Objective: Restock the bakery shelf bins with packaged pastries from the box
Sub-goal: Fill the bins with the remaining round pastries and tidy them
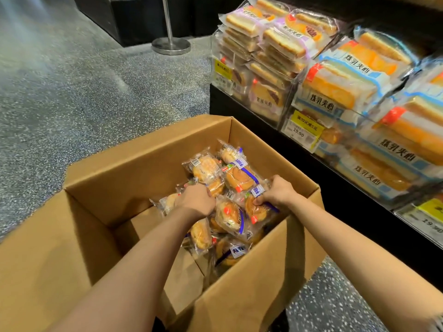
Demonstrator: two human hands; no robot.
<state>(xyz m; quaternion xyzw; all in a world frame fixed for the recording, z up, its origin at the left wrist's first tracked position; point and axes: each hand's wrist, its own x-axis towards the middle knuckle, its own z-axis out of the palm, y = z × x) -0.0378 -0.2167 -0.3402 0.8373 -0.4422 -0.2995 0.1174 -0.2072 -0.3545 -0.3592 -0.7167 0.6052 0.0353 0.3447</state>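
An open cardboard box stands on the floor in front of me, holding several clear-wrapped round pastries with blue and white labels. Both my arms reach down into it. My left hand grips pastry packets in the middle of the pile, fingers curled under and hidden. My right hand pinches the wrapper of a packet near the box's right wall. The shelf bins to the right are clear plastic and stacked with packaged sandwich cakes.
The black shelf base runs diagonally just right of the box. Yellow price tags hang on the bin fronts. A metal stanchion base stands at the back on the speckled grey floor.
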